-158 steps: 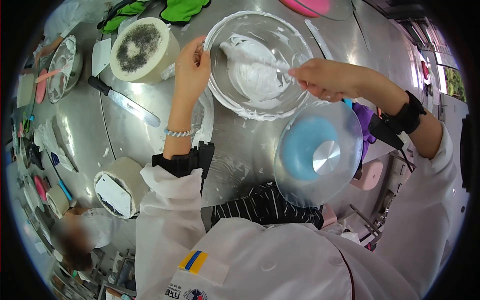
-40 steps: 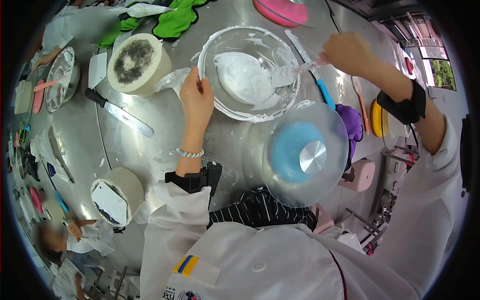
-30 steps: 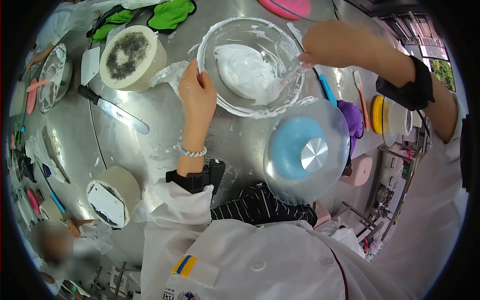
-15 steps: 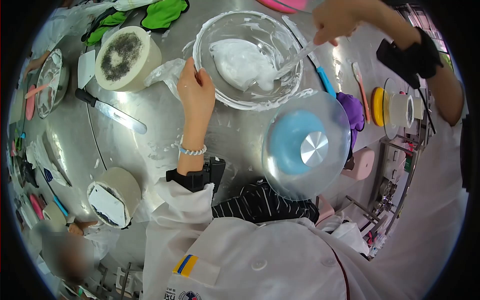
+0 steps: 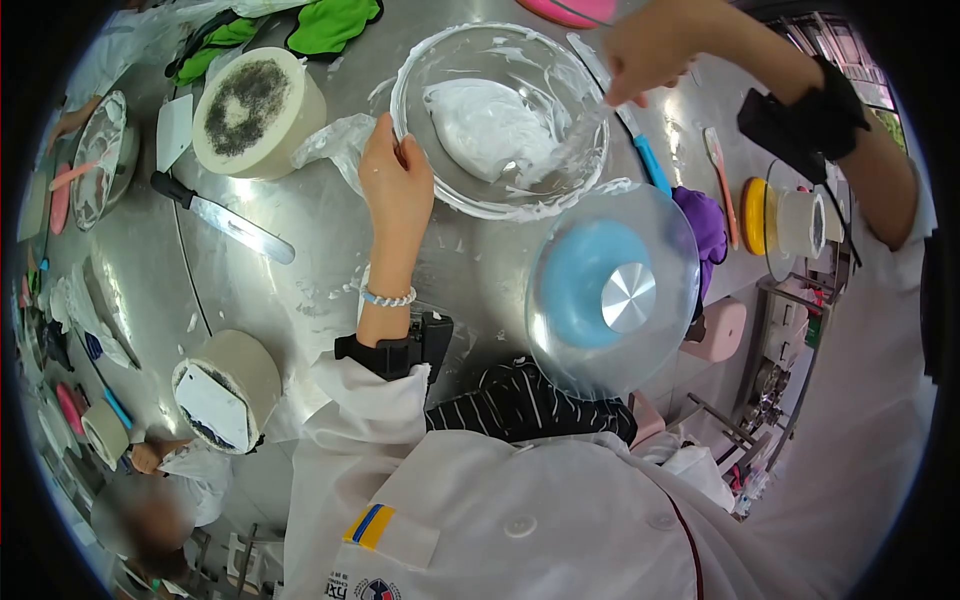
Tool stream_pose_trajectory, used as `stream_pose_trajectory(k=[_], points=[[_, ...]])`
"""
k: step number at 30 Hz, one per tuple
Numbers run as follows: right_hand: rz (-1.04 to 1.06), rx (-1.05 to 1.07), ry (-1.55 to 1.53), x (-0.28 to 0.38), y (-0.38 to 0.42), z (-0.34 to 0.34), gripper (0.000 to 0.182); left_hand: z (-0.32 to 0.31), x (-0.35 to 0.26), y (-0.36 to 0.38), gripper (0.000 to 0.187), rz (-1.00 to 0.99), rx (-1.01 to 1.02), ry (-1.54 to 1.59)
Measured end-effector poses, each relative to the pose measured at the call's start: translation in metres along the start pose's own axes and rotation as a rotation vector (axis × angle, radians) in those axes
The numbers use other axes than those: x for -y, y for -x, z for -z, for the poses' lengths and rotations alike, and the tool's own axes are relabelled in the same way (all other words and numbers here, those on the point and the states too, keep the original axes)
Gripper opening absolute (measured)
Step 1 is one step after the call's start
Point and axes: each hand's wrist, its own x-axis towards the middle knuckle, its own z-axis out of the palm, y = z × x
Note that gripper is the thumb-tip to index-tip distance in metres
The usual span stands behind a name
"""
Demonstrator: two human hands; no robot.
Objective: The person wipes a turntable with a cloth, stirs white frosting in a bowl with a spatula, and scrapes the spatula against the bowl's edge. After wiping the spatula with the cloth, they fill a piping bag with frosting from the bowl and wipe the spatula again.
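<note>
A clear glass bowl [image 5: 400, 95] holds a mound of white cream [image 5: 485, 130], with more smeared over its walls and rim. My left hand [image 5: 395, 180] is closed on the bowl's near left rim, beside a crumpled clear plastic bag [image 5: 335, 148]. Above the right side of the bowl, my right hand [image 5: 650, 60] grips a pale, cream-coated spatula [image 5: 588, 128]. Its lower end is inside the bowl against the right wall, blurred and hard to make out. A turntable with a glass top [image 5: 560, 360] and blue base stands just below the bowl.
A palette knife with a blue handle [image 5: 652, 165] lies right of the bowl, near a purple cloth [image 5: 700, 228] and an orange-handled brush [image 5: 722, 185]. Leftward are a round cake form [image 5: 305, 110], a black-handled palette knife [image 5: 240, 230] and another round form [image 5: 255, 385]. Another person [image 5: 150, 510] is at lower left.
My right hand has moved slightly left and down, and the spatula has shifted from the cream mound to the bowl's right wall. My left hand stays on the rim.
</note>
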Motion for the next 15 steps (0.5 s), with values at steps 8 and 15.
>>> stream_pose_trajectory(k=[8, 15], points=[[0.069, 0.088, -0.099, 0.011, 0.007, 0.006, 0.038, 0.002, 0.0, 0.002, 0.027, -0.001, 0.018, -0.014], [0.084, 0.191, -0.236, 0.004, 0.035, 0.018, 0.043, 0.002, 0.002, 0.004, 0.029, 0.006, -0.01, -0.007]])
